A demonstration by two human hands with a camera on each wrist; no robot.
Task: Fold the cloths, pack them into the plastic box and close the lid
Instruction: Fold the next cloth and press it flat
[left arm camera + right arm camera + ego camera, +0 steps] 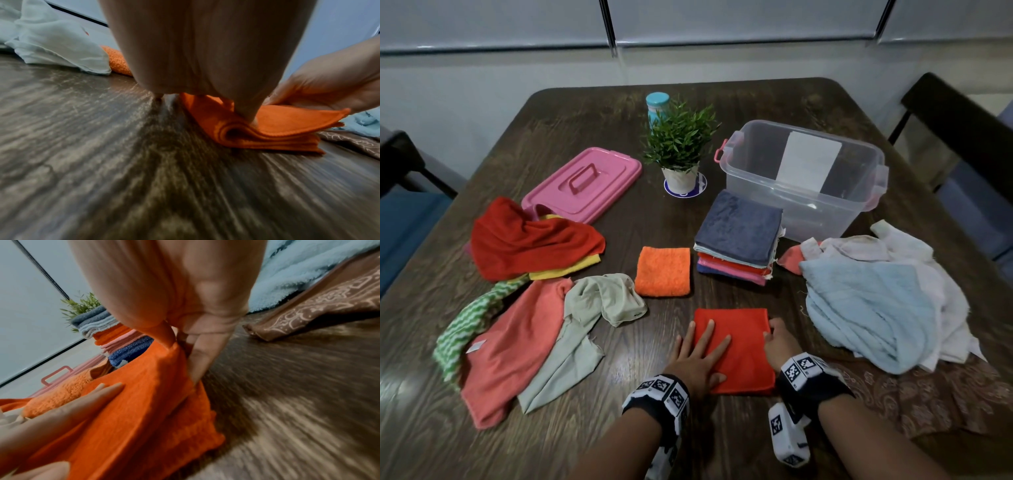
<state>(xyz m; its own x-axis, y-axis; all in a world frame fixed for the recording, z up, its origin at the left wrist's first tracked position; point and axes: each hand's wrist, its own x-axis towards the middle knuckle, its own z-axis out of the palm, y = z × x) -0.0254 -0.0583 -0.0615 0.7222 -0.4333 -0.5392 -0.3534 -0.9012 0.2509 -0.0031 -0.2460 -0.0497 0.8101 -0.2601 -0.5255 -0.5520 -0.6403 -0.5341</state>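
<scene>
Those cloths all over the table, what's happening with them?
A person is folding them one at a time. Right now the left hand lies flat on a folded red-orange cloth near the table's front edge, while the right hand pinches its right edge. A stack of folded cloths and a folded fuzzy orange cloth wait beside the clear plastic box, which holds no cloths yet. Its pink lid lies off to the left. Unfolded heaps remain on both sides.

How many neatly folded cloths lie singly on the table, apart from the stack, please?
2: the fuzzy orange cloth left of the stack, and the red-orange cloth under the left hand and right hand. Loose piles may hide others.
</scene>
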